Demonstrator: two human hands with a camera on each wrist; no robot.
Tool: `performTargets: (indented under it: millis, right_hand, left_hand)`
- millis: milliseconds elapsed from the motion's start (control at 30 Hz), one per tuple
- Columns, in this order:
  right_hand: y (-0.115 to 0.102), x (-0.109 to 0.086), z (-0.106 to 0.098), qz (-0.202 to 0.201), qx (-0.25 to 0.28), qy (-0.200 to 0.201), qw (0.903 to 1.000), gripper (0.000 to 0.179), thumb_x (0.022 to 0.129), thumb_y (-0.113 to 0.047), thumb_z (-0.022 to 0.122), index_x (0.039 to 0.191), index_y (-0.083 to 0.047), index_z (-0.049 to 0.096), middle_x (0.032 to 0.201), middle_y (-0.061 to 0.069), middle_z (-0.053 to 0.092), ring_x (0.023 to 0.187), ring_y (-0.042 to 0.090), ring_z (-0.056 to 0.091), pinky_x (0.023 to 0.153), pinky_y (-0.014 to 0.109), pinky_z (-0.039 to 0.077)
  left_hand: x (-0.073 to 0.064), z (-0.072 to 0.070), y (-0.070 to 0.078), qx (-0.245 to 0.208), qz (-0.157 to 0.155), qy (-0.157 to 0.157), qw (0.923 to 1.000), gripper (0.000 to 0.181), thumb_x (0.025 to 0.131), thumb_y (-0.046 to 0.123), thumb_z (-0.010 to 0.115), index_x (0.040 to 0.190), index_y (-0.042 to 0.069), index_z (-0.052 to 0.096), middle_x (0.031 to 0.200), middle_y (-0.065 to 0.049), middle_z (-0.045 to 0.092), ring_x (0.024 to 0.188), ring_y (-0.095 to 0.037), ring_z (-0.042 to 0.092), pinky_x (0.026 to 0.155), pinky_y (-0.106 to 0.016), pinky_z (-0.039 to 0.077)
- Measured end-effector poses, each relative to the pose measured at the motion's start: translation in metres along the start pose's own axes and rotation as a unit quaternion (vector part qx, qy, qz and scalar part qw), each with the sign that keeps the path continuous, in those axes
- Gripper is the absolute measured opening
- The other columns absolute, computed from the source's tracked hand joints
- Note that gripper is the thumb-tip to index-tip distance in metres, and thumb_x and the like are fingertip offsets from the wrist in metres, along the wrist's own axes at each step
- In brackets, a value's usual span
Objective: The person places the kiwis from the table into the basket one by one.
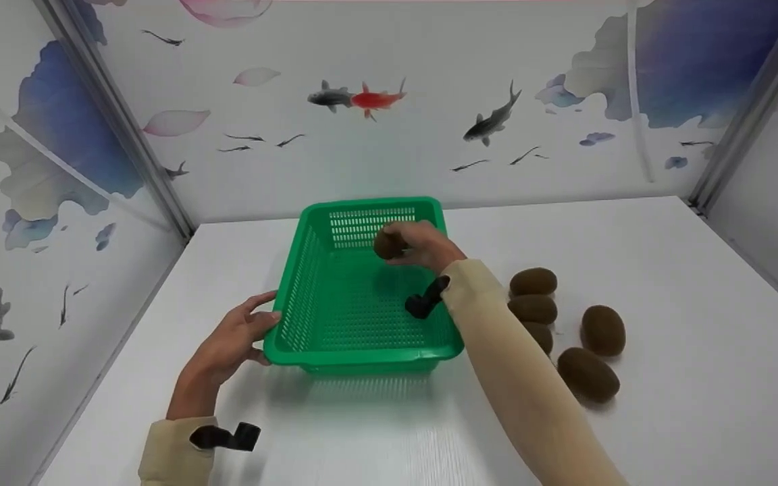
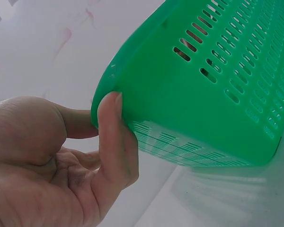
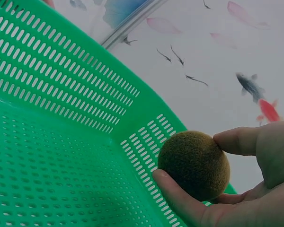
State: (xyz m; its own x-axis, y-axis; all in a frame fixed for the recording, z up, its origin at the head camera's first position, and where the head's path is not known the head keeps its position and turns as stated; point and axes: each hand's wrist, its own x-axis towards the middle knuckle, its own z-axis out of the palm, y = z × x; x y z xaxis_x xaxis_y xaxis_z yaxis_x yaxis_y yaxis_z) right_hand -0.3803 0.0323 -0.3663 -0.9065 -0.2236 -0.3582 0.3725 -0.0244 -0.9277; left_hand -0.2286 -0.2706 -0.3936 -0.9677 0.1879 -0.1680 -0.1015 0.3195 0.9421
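Note:
A green plastic basket with slotted walls stands on the white table. At its near left corner my left hand grips the rim; in the left wrist view, fingers curl against the rim from outside. My right hand holds a brown fuzzy kiwi over the far part of the basket. The right wrist view shows that kiwi between thumb and fingers, above the slotted wall. Bare green floor shows inside the basket.
Several more kiwis lie on the table right of the basket: a column of them beside the right forearm, led by a far kiwi, and two farther right, including a near kiwi. White panels with painted fish enclose the table's back and sides.

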Motion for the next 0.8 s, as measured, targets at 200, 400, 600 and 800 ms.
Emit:
performTargets:
  millis: [200, 400, 600, 800]
  right_hand:
    - [0.0062, 0.0043, -0.0010, 0.022, -0.029, 0.019, 0.9992, 0.039, 0.099, -0.012, 0.060, 0.136, 0.000, 0.051, 0.142, 0.017, 0.047, 0.124, 0.030, 0.051, 0.102, 0.043, 0.053]
    - [0.0067, 0.0030, -0.0028, 0.026, -0.052, 0.025, 0.9980, 0.043, 0.099, -0.012, 0.060, 0.139, 0.000, 0.048, 0.143, 0.018, 0.047, 0.128, 0.031, 0.051, 0.099, 0.040, 0.055]
    - [0.0063, 0.0025, -0.0034, 0.030, -0.066, 0.023, 0.9971, 0.042, 0.100, -0.010, 0.060, 0.139, 0.000, 0.049, 0.143, 0.018, 0.048, 0.130, 0.030, 0.050, 0.100, 0.040, 0.055]
    - [0.0076, 0.0011, -0.0056, -0.001, -0.169, 0.006, 0.9855, 0.047, 0.094, -0.003, 0.067, 0.139, -0.002, 0.052, 0.143, 0.017, 0.050, 0.132, 0.030, 0.050, 0.106, 0.040, 0.050]
  left_hand:
    - [0.0002, -0.0002, -0.0001, 0.000, -0.001, -0.001, 1.0000, 0.061, 0.107, 0.025, 0.047, 0.159, 0.008, 0.020, 0.139, -0.026, 0.054, 0.099, -0.019, 0.069, 0.061, -0.028, 0.055]
    - [0.0010, 0.0001, -0.0008, -0.004, -0.003, 0.003, 1.0000, 0.060, 0.107, 0.024, 0.047, 0.158, 0.008, 0.022, 0.139, -0.026, 0.054, 0.098, -0.019, 0.069, 0.060, -0.027, 0.055]
    - [0.0004, -0.0012, 0.0006, -0.007, 0.000, 0.002, 1.0000, 0.061, 0.106, 0.023, 0.049, 0.158, 0.007, 0.023, 0.138, -0.027, 0.056, 0.096, -0.018, 0.068, 0.060, -0.027, 0.055]
    - [0.0014, -0.0014, 0.0020, -0.006, 0.003, 0.007, 1.0000, 0.061, 0.105, 0.023, 0.050, 0.158, 0.007, 0.024, 0.137, -0.027, 0.057, 0.098, -0.019, 0.069, 0.058, -0.026, 0.056]
